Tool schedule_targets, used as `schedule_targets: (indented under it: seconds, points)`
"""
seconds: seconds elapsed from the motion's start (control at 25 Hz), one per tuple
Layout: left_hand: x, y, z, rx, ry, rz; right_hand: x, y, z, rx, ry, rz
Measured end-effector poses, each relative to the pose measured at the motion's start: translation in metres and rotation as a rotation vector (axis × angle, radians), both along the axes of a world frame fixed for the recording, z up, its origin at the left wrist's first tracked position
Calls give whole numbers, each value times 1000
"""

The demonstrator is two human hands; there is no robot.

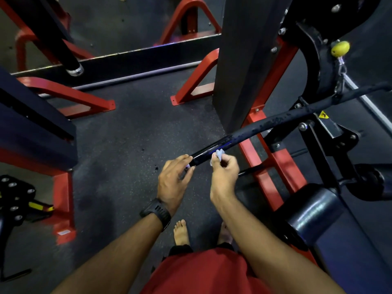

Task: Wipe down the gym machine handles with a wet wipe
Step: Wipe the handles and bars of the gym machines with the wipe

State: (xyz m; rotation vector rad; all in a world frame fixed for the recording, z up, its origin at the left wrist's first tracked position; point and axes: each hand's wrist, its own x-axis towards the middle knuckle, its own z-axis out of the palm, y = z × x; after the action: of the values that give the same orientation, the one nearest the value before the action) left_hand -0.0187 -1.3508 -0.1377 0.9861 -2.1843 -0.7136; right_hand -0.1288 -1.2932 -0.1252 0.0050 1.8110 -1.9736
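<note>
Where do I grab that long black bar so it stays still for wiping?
Grip the long black bar handle at its free near end, coming from the left as the left hand does. The bar is round and slim, so fingers wrap it, and the right hand with the pale wet wipe has room.

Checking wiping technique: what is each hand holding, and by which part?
The right hand pinches a crumpled wet wipe in its fingertips, against the bar handle. The left hand holds that handle's very end.
</note>
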Motion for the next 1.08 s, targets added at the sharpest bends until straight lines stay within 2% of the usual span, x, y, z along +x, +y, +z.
schedule_targets:
  seconds: [0.08, 0.16, 0.2, 0.24, 0.36, 0.52, 0.56, 0.68, 0.76, 0.88, 0.96, 1.04, 1.08]
  points:
    - [1, 0, 0, 8, 25, 5, -8, 10, -1, 210, 676, 252]
    - [2, 1, 1, -4, 15, 2, -24, 16, 1, 273, 1237, 586]
    - [2, 2, 0, -11, 12, -4, -40, 15, 1, 306, 1404, 681]
    - [1, 3, 0, -12, 16, -7, -57, 14, 2, 353, 1474, 691]
    - [0, 6, 3, -7, 15, 13, -87, 10, 13, 495, 1317, 524]
    - [-8, 6, 3, 34, 22, 39, -77, 16, 19, 412, 1668, 880]
    - [-9, 5, 4, 53, 28, 37, -88, 14, 25, 421, 1651, 856]
    - [-15, 5, 4, 128, 44, 36, -113, 16, 31, 540, 1427, 629]
    - [-22, 7, 1, 143, -2, -27, -106, 18, 26, 536, 1450, 685]
    - [-32, 9, -11, 99, -63, -86, -107, 25, 16, 492, 1564, 898]
    - [-33, 12, -19, 98, -80, -91, -126, 28, 12, 541, 1578, 869]
    - [-33, 14, -23, 78, -80, -94, -125, 27, 14, 612, 1460, 763]
    - [-34, 15, -25, 58, -73, -96, -118, 28, 13, 602, 1468, 807]
